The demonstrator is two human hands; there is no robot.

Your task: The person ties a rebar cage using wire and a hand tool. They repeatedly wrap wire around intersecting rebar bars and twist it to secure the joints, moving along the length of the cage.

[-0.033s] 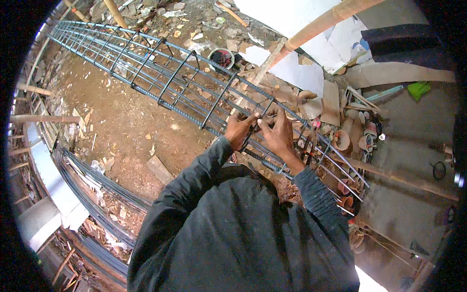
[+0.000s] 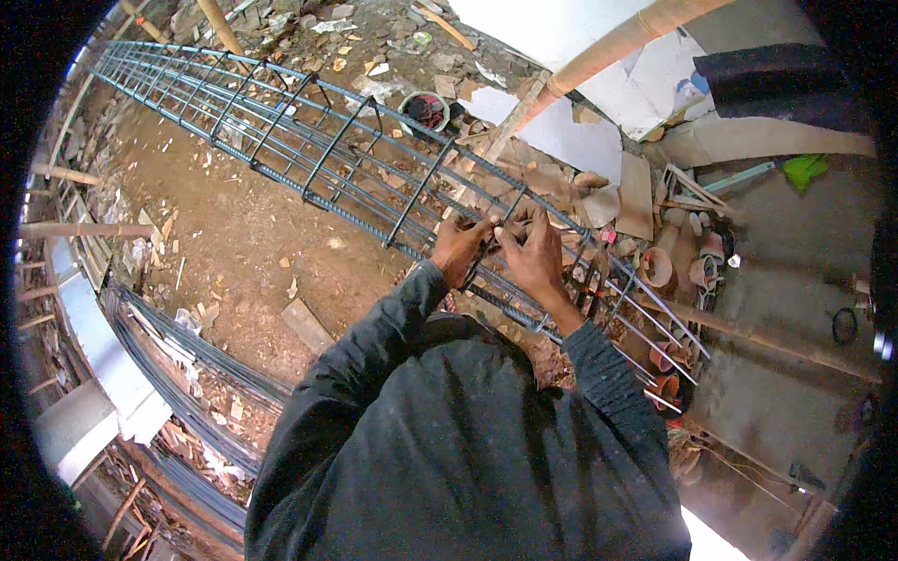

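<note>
A long cage of steel reinforcing bars (image 2: 323, 199), with square stirrups set along it, runs from the far left down to the right in front of me. My left hand (image 2: 457, 251) is closed at a dark stirrup (image 2: 514, 205) near the cage's right end, fingertips pressed against it. Just right of it, my right hand (image 2: 536, 260) is closed too, thumb and fingers pinched at the same stirrup and almost touching the left fingertips. Whatever small thing lies between the right fingertips is hidden. Both forearms reach over the near bars.
Bare bar ends (image 2: 680, 353) stick out at the right. A bucket (image 2: 426, 113) with dark red contents stands behind the cage. A bamboo pole (image 2: 617, 54) slants across the upper right. Loose black bars (image 2: 201, 346) lie at left on the earth. Orange pots (image 2: 656, 268) and rubble sit right.
</note>
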